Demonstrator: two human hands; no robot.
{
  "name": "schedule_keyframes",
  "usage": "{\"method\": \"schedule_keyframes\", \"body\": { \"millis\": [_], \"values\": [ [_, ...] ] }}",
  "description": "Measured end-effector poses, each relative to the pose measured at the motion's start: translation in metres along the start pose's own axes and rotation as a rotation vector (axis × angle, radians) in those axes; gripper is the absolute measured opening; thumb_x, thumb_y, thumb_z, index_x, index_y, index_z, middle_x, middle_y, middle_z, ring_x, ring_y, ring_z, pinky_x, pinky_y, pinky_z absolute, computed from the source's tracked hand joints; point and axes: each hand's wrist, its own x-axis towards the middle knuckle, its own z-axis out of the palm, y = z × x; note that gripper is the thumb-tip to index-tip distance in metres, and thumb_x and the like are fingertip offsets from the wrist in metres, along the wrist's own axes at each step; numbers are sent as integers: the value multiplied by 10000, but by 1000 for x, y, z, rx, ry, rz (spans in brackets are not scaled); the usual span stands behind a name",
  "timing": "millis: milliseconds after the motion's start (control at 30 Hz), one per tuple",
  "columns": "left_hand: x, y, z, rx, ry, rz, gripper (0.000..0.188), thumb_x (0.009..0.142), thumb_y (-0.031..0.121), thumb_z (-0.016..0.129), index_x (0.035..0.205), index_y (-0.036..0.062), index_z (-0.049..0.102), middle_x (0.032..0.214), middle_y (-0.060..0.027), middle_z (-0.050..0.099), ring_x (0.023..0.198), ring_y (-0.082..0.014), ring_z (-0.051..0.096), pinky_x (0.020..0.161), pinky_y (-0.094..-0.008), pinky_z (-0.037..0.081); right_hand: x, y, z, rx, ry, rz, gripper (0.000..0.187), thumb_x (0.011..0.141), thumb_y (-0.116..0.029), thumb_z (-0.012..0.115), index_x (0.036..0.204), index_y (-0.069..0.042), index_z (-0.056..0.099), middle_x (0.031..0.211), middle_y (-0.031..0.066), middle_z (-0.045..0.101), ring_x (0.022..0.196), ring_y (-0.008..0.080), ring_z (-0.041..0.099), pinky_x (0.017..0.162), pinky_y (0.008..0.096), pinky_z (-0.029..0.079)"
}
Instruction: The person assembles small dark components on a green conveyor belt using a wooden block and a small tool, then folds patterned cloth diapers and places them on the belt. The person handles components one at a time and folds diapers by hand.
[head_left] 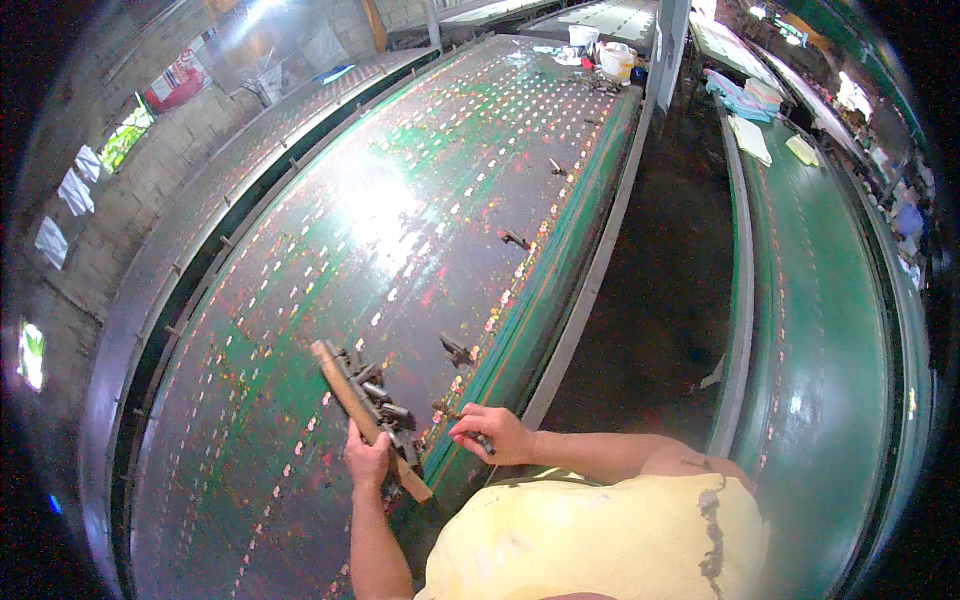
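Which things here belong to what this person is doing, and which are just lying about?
Seemingly in use:
wooden bar, in the left hand
small piece, in the right hand
dark pieces along the bar
patterned table

Seemingly just lying about:
white pail and tub, far end
blue stack, neighbouring table

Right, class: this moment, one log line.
left hand: holds wooden bar; right hand: holds metal piece; long table: metal parts beside wooden bar

The counter (250, 420) offers passage left of the wooden bar (355, 402); piled metal pieces (372, 390) block its right, and scattered clamps (457, 350) interrupt the right edge.
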Motion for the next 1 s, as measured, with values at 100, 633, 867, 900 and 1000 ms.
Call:
{"method": "schedule_keyframes", "body": {
  "millis": [100, 633, 867, 900, 1000],
  "values": [
    [12, 23, 12, -15, -5, 75, 742, 842, 265, 809, 1541, 83, 642, 1160, -203, 825, 1072, -378, 803, 951, -488, 614, 8, 21, 14, -235, -28, -92, 325, 919, -90, 806, 1237, -91, 744, 1129, 136, 712, 1042, 358, 725, 873, 458, 588],
    [39, -34, -26, -1040, -165, -71, 628, 839, 74, 728, 1453, -14, 637, 1197, -130, 750, 880, -229, 766, 747, -337, 632, 19, 57, 39, -603, -284, -132, 372, 936, -170, 726, 1307, -145, 745, 1213, 110, 649, 1199, 316, 652, 958, 472, 559],
    [7, -2, -73, -1161, -131, 73, 909, 883, 218, 775, 1703, 144, 388, 1315, -164, 683, 819, -210, 729, 661, -337, 622, 32, 50, 28, -405, -347, -114, 432, 867, -105, 760, 1295, -163, 748, 1153, 102, 677, 1086, 345, 697, 878, 483, 628],
    [0, 13, -78, -1162, -87, 16, 809, 946, 263, 760, 1669, 138, 418, 1274, -151, 688, 790, -207, 723, 645, -337, 617, 34, 52, 24, -402, -251, -134, 432, 857, -95, 761, 1284, -164, 749, 1160, 104, 683, 1089, 347, 698, 873, 486, 633],
    [-13, 16, -89, -1098, 4, -138, 574, 1101, 391, 697, 1568, 122, 501, 1150, -113, 701, 706, -201, 704, 600, -338, 601, 45, 56, 9, -385, -8, -123, 423, 820, -46, 761, 1231, -149, 754, 1198, 119, 711, 1149, 366, 690, 906, 487, 633]
  ]
}}
